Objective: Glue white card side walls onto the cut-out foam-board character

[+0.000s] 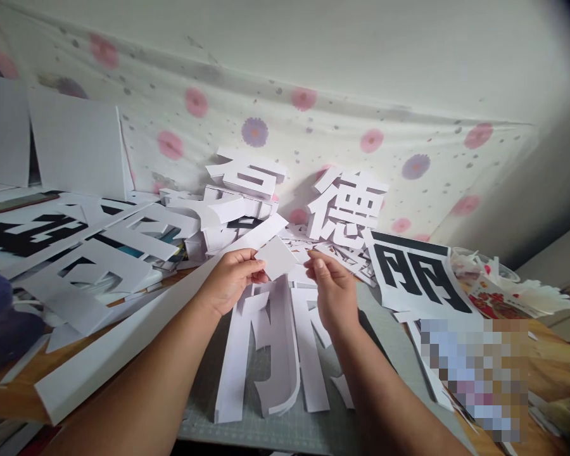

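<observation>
A long white strip (123, 342) lies at left. The left hand (232, 278) pinches a small white board piece (276, 258) by its left side. The piece is between the hands, over a cutting mat (205, 373) bearing a white raised character (230, 373). The right hand (335, 288), fingers curled narrow, stands just beside it; whether it grips anything cannot be determined. Farther right: a black-printed sheet (420, 273).

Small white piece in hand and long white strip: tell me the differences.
The small piece is squarish; the long strip is narrow and far longer. The left hand holds the small piece up; the long strip slants across the view, held by neither hand. Both are white and look flat.
</observation>
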